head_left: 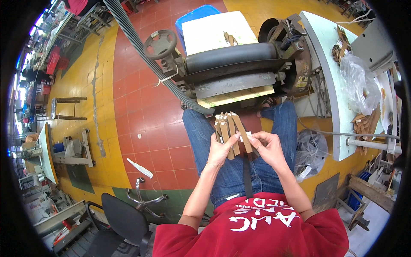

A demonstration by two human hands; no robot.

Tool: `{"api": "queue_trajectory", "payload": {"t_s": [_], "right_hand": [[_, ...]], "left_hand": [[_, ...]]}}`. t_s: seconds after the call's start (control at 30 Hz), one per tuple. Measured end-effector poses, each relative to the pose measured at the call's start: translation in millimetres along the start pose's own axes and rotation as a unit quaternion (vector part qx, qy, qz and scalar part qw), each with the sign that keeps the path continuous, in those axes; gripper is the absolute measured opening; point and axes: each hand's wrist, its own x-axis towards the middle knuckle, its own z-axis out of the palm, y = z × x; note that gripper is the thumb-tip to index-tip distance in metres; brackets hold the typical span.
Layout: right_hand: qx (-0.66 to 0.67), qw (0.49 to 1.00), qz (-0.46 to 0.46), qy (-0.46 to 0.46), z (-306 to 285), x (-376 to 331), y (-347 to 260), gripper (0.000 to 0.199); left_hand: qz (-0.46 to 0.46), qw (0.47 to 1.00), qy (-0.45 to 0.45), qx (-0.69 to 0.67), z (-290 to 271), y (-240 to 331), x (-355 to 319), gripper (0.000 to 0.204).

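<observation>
Above my lap, a fanned bunch of brown flat strips [230, 133], perhaps leather, is held in my left hand [221, 150]. Its thumb presses on the strips, and pale bits show at their top ends. My right hand [269, 147] has thumb and fingers pinched at the right edge of the front strip, where a small white piece [245, 136] shows. Whether that piece is stuck to the strip I cannot tell. Just beyond my knees stands a machine with a dark roller [231, 58] and a metal plate [235, 83].
A grey corrugated hose [141, 45] slants down beside the machine's handwheel [160, 44]. Behind the roller, more brown strips [230, 39] lie on a white board [218, 28]. At right, a pale table [327, 85] carries a clear plastic bag [357, 81]. A black chair [124, 218] stands lower left.
</observation>
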Motion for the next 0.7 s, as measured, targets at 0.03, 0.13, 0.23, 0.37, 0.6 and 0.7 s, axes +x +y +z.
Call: {"api": "queue_trajectory", "payload": {"t_s": [0.03, 0.13, 0.23, 0.37, 0.6, 0.7], "right_hand": [[-0.06, 0.998, 0.0, 0.01, -1.3, -0.8, -1.6, 0.02], [-0.072, 0.995, -0.064, 0.031, -2.0, -1.0, -5.4, 0.021], [-0.08, 0.995, -0.057, 0.03, -1.6, 0.1, -7.3, 0.019], [-0.078, 0.996, -0.035, 0.025, -2.2, 0.8, -7.7, 0.019], [-0.032, 0.997, -0.053, 0.046, 4.5, 3.8, 0.5, 0.021], [0.055, 0.998, -0.019, 0.008, 7.5, 5.3, 9.1, 0.02]], "left_hand": [[0.005, 1.0, 0.002, 0.01, -0.4, 0.9, -0.2, 0.022], [0.005, 1.0, 0.005, 0.029, 0.8, 2.1, -1.7, 0.022], [0.003, 0.999, 0.002, 0.033, 3.4, 0.8, -2.5, 0.021], [-0.014, 0.999, -0.01, 0.047, 2.9, -0.8, -1.4, 0.023], [0.001, 0.999, 0.008, 0.037, 5.9, -0.8, -0.5, 0.02], [0.011, 0.999, 0.013, 0.044, 7.3, -0.7, -0.4, 0.02]]}}
